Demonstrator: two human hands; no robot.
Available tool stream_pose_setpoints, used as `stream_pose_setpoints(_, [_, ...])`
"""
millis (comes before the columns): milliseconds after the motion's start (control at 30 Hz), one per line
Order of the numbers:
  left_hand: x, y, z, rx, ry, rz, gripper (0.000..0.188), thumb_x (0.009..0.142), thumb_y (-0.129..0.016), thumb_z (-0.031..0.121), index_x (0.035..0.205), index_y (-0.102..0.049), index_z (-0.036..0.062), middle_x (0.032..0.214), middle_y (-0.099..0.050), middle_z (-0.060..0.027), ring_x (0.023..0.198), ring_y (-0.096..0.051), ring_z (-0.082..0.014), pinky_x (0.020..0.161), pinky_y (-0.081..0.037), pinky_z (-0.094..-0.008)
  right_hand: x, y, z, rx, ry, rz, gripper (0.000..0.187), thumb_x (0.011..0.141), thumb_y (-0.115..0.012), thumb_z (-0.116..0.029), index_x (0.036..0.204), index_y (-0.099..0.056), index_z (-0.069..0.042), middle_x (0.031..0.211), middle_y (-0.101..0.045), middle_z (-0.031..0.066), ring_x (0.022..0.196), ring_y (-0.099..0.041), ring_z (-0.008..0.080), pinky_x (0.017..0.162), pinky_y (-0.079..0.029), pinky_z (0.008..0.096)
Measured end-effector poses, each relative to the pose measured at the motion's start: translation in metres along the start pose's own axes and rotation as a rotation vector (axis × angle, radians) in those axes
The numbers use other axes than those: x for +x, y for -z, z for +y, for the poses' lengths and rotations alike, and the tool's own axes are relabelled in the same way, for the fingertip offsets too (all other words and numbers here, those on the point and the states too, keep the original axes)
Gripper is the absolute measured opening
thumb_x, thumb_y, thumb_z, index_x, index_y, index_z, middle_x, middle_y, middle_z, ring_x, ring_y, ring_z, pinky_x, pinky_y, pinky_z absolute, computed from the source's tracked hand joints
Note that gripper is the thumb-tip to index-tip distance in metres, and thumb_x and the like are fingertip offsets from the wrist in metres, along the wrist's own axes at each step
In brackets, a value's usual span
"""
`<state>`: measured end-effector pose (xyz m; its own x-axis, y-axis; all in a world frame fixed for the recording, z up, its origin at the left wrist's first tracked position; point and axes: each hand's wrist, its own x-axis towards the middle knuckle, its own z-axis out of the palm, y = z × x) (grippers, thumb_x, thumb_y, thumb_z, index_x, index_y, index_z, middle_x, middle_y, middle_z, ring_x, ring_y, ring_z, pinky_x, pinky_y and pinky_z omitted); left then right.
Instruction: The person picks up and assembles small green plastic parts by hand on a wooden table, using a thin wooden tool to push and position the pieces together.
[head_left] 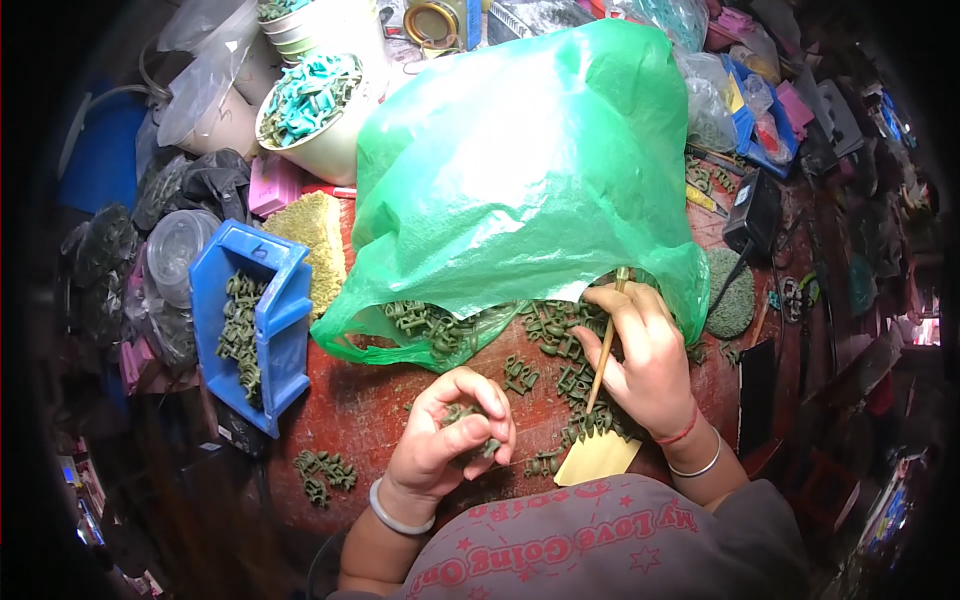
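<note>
My left hand (448,430) is closed around a few small dark green pieces (462,412), partly hidden by the fingers. In my right hand (645,350) is a slim stick-like tool (601,368) with a wooden-coloured shaft and a metallic-looking upper end. That hand is at the mouth of a big green plastic bag (430,220), its fingers over more of the green pieces (575,385). Loose pieces spill out of the bag toward a yellow paper (597,459) in front of me. Another small heap (323,476) lies left of my left hand.
A blue bin (290,370) holding green pieces stands at the left, beside a yellowish sponge-like block (318,245). Behind it is a white bucket (335,150) full of teal pieces. A black adapter (752,210) and a round green pad (730,295) lie at the right on the red table (370,400).
</note>
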<state>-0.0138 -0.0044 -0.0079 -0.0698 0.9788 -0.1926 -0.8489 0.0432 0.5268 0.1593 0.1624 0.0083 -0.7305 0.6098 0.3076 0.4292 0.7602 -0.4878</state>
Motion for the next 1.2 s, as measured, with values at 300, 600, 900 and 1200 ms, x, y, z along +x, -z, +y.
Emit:
stream_pose_setpoints(300, [0.002,-0.014,0.001,0.247,0.017,0.178,0.009,0.087,-0.062,-0.003,0.095,-0.058,0.0011,0.093,-0.061,-0.0148,0.075,-0.066,-0.0198,0.041,-0.039,-0.018,0.004,-0.004,0.0,0.065,-0.089,0.061,0.026,0.083,-0.068,-0.002,0.108,-0.061,-0.001,0.099,-0.063,0.0184,0.085,-0.065,0.0389,0.072,-0.053,0.0413])
stream_pose_setpoints(600, [0.007,-0.019,-0.006,0.872,-0.207,0.348,0.021,0.079,-0.077,0.0,0.098,-0.067,0.0,0.09,-0.068,-0.0058,0.084,-0.065,-0.0144,0.081,-0.05,-0.0275,-0.007,0.003,-0.021,0.442,0.099,-0.124,0.025,0.077,-0.07,0.0,0.102,-0.065,0.0,0.079,-0.06,0.0129,0.074,-0.061,0.0302,0.067,-0.05,0.0389])
stream_pose_setpoints(900, [0.006,-0.018,-0.004,0.951,-0.116,0.207,0.022,0.08,-0.073,-0.002,0.1,-0.065,-0.0008,0.094,-0.066,-0.0044,0.089,-0.06,-0.0109,0.081,-0.049,-0.0263,-0.009,0.003,-0.023,0.555,0.144,-0.17,0.031,0.08,-0.073,-0.006,0.109,-0.064,0.0,0.086,-0.063,0.0129,0.073,-0.061,0.0281,0.066,-0.05,0.0372])
stream_pose_setpoints(1200, [0.002,-0.014,-0.001,0.701,-0.028,0.255,0.026,0.081,-0.072,-0.003,0.105,-0.064,0.0002,0.093,-0.063,-0.0016,0.087,-0.058,-0.0081,0.081,-0.047,-0.0242,-0.006,0.013,-0.024,0.674,0.249,-0.059,0.033,0.086,-0.065,-0.011,0.115,-0.063,0.005,0.093,-0.065,0.0146,0.079,-0.062,0.0258,0.072,-0.052,0.0346])
